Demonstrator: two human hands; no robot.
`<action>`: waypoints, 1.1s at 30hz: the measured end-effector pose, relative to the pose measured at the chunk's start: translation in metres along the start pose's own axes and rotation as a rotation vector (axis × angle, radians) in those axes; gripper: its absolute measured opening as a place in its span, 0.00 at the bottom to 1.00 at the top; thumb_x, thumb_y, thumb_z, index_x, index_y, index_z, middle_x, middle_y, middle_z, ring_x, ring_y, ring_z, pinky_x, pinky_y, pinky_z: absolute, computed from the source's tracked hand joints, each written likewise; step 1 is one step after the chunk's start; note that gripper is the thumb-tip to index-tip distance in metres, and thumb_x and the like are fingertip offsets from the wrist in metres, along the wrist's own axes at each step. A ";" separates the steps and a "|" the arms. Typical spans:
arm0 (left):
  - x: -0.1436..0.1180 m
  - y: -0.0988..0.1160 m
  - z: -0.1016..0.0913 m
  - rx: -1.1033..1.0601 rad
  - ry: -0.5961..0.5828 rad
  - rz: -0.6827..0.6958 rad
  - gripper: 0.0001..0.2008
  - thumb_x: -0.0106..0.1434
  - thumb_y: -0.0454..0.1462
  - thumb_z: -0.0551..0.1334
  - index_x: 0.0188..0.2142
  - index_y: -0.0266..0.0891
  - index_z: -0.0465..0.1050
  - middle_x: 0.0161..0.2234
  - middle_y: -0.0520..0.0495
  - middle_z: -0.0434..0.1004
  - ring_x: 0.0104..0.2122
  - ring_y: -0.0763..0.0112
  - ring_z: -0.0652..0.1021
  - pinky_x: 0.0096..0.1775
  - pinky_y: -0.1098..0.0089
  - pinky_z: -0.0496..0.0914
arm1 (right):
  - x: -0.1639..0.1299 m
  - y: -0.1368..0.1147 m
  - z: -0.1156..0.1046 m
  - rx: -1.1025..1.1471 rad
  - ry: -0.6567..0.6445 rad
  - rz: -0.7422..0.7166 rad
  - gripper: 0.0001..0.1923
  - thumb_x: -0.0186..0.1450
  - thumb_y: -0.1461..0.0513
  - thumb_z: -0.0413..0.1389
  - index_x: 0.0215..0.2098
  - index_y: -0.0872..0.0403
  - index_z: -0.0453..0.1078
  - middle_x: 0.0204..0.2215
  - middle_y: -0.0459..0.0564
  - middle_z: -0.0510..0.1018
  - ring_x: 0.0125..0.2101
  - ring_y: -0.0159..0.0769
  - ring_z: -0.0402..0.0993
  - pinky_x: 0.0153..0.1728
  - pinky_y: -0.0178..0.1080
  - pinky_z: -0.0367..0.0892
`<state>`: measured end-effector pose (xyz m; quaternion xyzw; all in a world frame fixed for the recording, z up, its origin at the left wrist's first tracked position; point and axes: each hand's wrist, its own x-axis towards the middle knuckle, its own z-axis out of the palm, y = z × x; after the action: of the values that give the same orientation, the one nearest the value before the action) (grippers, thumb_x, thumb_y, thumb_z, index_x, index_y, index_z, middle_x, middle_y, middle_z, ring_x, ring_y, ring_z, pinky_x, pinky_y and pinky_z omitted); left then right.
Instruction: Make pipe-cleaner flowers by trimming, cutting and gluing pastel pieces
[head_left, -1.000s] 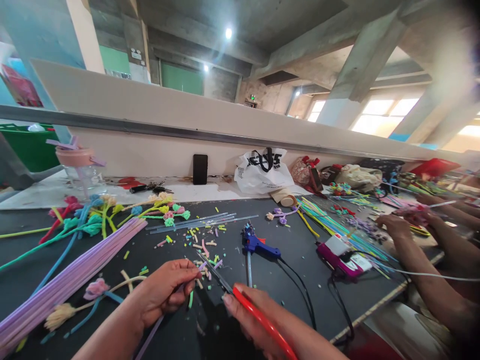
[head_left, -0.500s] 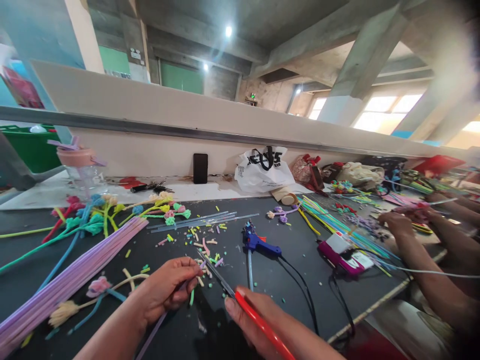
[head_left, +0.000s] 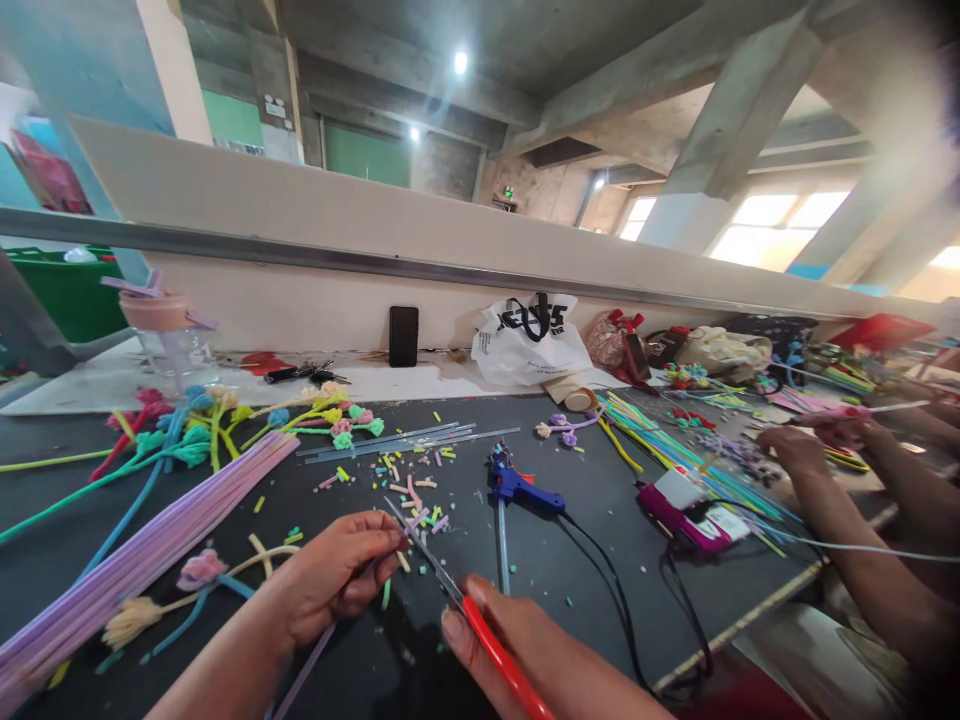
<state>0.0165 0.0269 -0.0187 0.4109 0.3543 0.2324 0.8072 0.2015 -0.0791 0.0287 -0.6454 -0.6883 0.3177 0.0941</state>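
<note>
My left hand (head_left: 341,570) pinches a light purple pipe cleaner (head_left: 306,668), which trails down toward the front edge of the view. In my right hand (head_left: 517,640) is a pair of scissors with red handles (head_left: 501,645). Their metal blades (head_left: 424,545) point up and left, with the tips right beside my left fingertips. Whether the blades touch the pipe cleaner is hidden by my fingers. Cut pipe cleaner bits (head_left: 412,495) lie scattered just beyond. A blue glue gun (head_left: 525,490) with a clear glue stick lies past my right hand.
A bundle of purple and pink pipe cleaners (head_left: 172,530) lies at left, near finished fuzzy flowers (head_left: 199,445). A phone (head_left: 403,337) leans on the partition beside a white bag (head_left: 529,340). Cords cross the right side, by a magenta power strip (head_left: 686,515) and another person's arms (head_left: 840,500).
The scissors have shifted slightly up and left, bringing their blades closer against my left fingertips. My left hand has stayed almost in place.
</note>
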 end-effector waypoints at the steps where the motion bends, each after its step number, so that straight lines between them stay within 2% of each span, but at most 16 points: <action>1: 0.000 0.000 0.000 -0.003 0.000 0.000 0.10 0.55 0.41 0.60 0.28 0.37 0.62 0.17 0.57 0.64 0.09 0.90 0.53 0.13 0.81 0.39 | 0.001 -0.001 0.000 -0.002 -0.010 0.004 0.15 0.64 0.49 0.40 0.30 0.50 0.56 0.21 0.42 0.67 0.18 0.28 0.56 0.21 0.31 0.52; 8: 0.001 0.000 0.001 -0.013 -0.012 -0.003 0.08 0.55 0.40 0.61 0.29 0.37 0.64 0.16 0.59 0.61 0.09 0.90 0.51 0.13 0.80 0.38 | 0.004 -0.008 0.000 0.026 -0.032 0.063 0.12 0.62 0.50 0.44 0.32 0.50 0.57 0.21 0.42 0.66 0.19 0.27 0.58 0.20 0.29 0.51; 13: 0.001 0.000 0.001 -0.026 -0.018 0.001 0.08 0.55 0.39 0.61 0.29 0.37 0.64 0.16 0.58 0.62 0.09 0.90 0.51 0.13 0.81 0.38 | 0.005 -0.005 0.002 0.002 -0.014 0.050 0.13 0.62 0.51 0.43 0.30 0.51 0.55 0.18 0.40 0.63 0.18 0.26 0.52 0.18 0.29 0.48; 22: -0.001 -0.001 0.000 -0.050 -0.043 -0.023 0.07 0.56 0.38 0.61 0.29 0.37 0.65 0.15 0.57 0.62 0.09 0.90 0.50 0.13 0.81 0.38 | -0.001 0.001 0.005 -0.007 0.030 0.053 0.13 0.63 0.51 0.43 0.33 0.50 0.60 0.20 0.42 0.66 0.17 0.26 0.52 0.18 0.30 0.48; 33: -0.002 0.000 0.003 -0.041 -0.033 -0.032 0.10 0.54 0.41 0.62 0.29 0.37 0.65 0.15 0.59 0.61 0.09 0.90 0.48 0.13 0.81 0.38 | 0.000 -0.004 0.007 -0.061 0.036 0.086 0.13 0.62 0.51 0.45 0.34 0.51 0.61 0.24 0.46 0.74 0.19 0.29 0.63 0.19 0.31 0.50</action>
<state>0.0176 0.0240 -0.0171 0.3926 0.3426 0.2199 0.8247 0.1946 -0.0810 0.0258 -0.6825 -0.6675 0.2887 0.0732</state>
